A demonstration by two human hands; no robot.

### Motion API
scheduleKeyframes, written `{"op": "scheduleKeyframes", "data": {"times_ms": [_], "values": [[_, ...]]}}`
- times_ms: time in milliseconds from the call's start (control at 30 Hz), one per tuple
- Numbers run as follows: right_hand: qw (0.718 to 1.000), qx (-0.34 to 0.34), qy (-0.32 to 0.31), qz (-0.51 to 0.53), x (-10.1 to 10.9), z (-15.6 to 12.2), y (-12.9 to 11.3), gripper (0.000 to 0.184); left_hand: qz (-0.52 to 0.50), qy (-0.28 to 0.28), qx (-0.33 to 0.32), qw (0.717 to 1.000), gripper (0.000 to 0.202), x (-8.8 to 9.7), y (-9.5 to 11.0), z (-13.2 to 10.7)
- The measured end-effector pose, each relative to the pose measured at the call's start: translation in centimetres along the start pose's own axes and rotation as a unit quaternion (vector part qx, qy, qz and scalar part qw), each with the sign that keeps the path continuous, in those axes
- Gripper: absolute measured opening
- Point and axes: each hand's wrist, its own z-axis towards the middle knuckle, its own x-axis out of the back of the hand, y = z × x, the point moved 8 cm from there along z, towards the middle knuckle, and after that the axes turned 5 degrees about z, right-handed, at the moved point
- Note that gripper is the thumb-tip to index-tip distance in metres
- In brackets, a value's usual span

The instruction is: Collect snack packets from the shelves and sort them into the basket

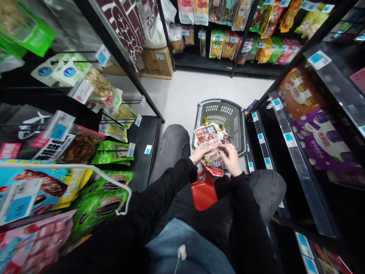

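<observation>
I sit on a red stool [203, 192] in a shop aisle, knees apart. Both my hands hold a stack of flat red snack packets [209, 142] just above my lap. My left hand [199, 154] grips the stack's left edge, fingers curled. My right hand [231, 158] closes on its right side, over the lower packets. Just beyond the packets, a grey plastic shopping basket [225, 112] stands on the floor with a few colourful packets inside.
Black shelves flank the aisle: hanging snack bags [94, 82] on pegs at left, boxed goods [313, 129] with blue price tags at right. A white wire rack edge [85, 167] juts in at lower left. A cardboard box [156, 61] and more shelves stand at the aisle's far end.
</observation>
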Motion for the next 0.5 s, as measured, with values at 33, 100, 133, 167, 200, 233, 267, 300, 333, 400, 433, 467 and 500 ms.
{"op": "scheduleKeyframes", "data": {"times_ms": [33,100,133,167,200,233,267,300,333,400,433,467,500], "values": [[0.999,-0.025,0.018,0.040,0.8,0.0,1.4,0.036,0.010,-0.016,-0.001,1.000,0.073,-0.3,0.1,0.0],[0.991,-0.080,0.020,0.101,1.6,-0.2,3.8,0.038,0.039,-0.048,-0.003,0.998,0.071,-1.0,0.3,-0.2],[0.987,-0.105,0.001,0.125,1.4,-0.3,4.6,0.037,0.058,-0.061,-0.003,0.996,0.069,-1.3,0.4,-0.4],[0.981,-0.126,-0.024,0.147,1.1,-0.5,5.2,0.033,0.079,-0.074,0.001,0.994,0.068,-1.6,0.4,-0.5],[0.975,-0.144,-0.040,0.164,0.9,-0.7,5.5,0.031,0.099,-0.085,0.007,0.991,0.068,-1.9,0.3,-0.7],[0.971,-0.156,-0.045,0.176,0.7,-0.8,5.7,0.030,0.116,-0.096,0.013,0.988,0.068,-2.1,0.2,-0.8],[0.969,-0.162,-0.044,0.183,0.6,-0.8,5.8,0.031,0.125,-0.104,0.017,0.987,0.069,-2.3,0.2,-0.9],[0.967,-0.163,-0.040,0.191,0.6,-0.9,5.7,0.031,0.126,-0.108,0.017,0.986,0.071,-2.4,0.3,-0.9],[0.965,-0.163,-0.038,0.202,0.4,-0.8,5.6,0.032,0.120,-0.108,0.012,0.987,0.071,-2.4,0.4,-1.0],[0.958,-0.166,-0.056,0.228,-0.3,-0.8,5.4,0.034,0.107,-0.100,0.007,0.989,0.068,-2.2,0.5,-0.9],[0.954,-0.170,-0.070,0.238,-0.7,-0.9,5.4,0.036,0.104,-0.094,0.011,0.990,0.066,-2.1,0.4,-0.9],[0.952,-0.175,-0.078,0.240,-1.1,-0.9,5.5,0.037,0.107,-0.087,0.017,0.990,0.064,-1.9,0.2,-0.8],[0.953,-0.176,-0.080,0.235,-1.4,-1.0,5.6,0.037,0.112,-0.078,0.023,0.990,0.063,-1.7,0.0,-0.8]]}}
